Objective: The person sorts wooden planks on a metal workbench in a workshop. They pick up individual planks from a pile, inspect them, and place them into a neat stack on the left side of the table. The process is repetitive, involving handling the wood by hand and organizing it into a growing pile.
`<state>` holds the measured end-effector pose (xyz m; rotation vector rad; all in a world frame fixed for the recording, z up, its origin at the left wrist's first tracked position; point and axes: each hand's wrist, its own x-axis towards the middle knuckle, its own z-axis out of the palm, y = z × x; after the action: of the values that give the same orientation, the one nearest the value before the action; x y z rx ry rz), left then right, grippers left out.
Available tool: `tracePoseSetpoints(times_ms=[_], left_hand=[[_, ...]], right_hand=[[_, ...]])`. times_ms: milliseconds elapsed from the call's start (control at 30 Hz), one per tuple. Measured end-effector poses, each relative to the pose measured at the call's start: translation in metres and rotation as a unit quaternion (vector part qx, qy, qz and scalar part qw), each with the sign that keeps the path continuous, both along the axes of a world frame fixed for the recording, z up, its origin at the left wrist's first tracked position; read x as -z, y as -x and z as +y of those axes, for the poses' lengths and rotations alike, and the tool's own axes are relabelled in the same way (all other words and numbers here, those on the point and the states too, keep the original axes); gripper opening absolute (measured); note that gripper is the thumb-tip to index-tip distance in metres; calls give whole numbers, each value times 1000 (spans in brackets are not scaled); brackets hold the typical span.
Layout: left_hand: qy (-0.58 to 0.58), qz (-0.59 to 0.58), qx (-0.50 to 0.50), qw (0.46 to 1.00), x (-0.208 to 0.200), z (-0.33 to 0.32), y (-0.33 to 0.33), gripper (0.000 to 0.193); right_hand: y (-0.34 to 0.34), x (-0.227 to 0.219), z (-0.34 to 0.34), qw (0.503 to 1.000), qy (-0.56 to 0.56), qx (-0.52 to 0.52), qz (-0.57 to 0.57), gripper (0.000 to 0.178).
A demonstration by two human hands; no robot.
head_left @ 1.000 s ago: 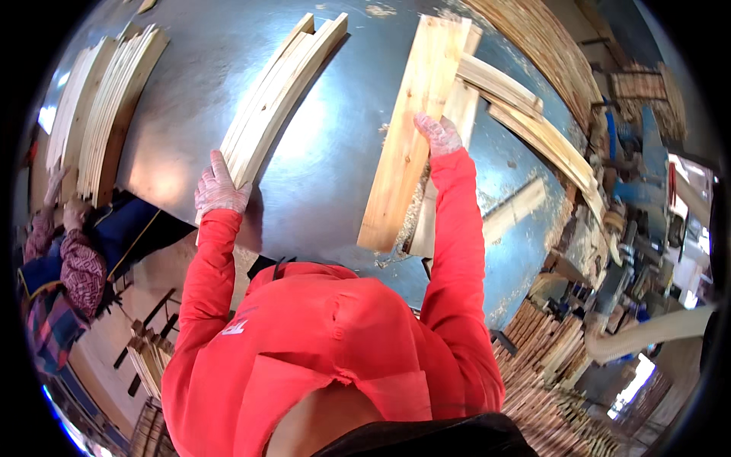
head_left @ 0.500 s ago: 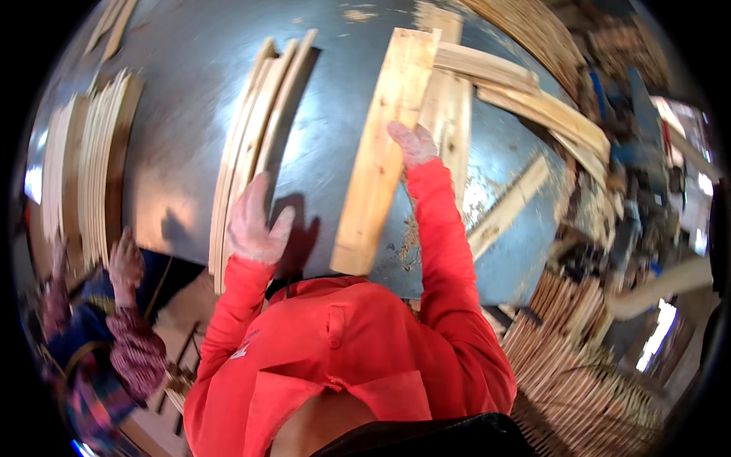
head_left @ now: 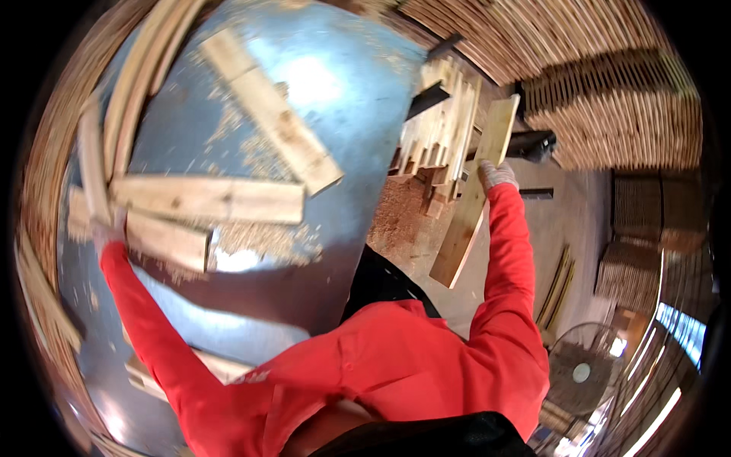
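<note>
My right hand (head_left: pixel 499 176), in a pale glove, grips a long flat wooden board (head_left: pixel 463 236) about its middle. The board is held up, slanted, beyond the table's right edge. My left arm stretches to the far left over the metal table (head_left: pixel 358 145). There my left hand (head_left: pixel 110 230), blurred, closes at the near end of a narrow wooden strip (head_left: pixel 91 156). Beside that hand a short board (head_left: pixel 167 238) and a longer board (head_left: pixel 221 198) lie on the table. Another board (head_left: pixel 274 114) lies slanted farther back.
Wood shavings (head_left: pixel 263 240) are scattered on the table. Past its right edge stands a stack of pale boards (head_left: pixel 445 126), with a reddish sawdust heap (head_left: pixel 400 217) beside it. Tall stacks of slats (head_left: pixel 617 126) rise at the far right. A round fan (head_left: pixel 582 373) stands at lower right.
The view has swung to the right. My right hand has carried its board from over the table out past the edge. My left hand, open before, has reached to a strip at the far left.
</note>
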<state>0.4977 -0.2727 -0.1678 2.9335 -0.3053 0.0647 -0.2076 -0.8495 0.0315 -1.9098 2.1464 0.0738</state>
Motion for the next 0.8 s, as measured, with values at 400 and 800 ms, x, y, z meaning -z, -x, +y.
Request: tracePoseSetpoints(times_ms=[400, 800], left_hand=[[268, 282, -441, 809, -45, -20, -9, 99], [405, 335, -384, 759, -50, -66, 19, 96]], right_hand=[[38, 219, -279, 963, -186, 164, 110, 53], [56, 330, -359, 989, -133, 69, -15, 68]])
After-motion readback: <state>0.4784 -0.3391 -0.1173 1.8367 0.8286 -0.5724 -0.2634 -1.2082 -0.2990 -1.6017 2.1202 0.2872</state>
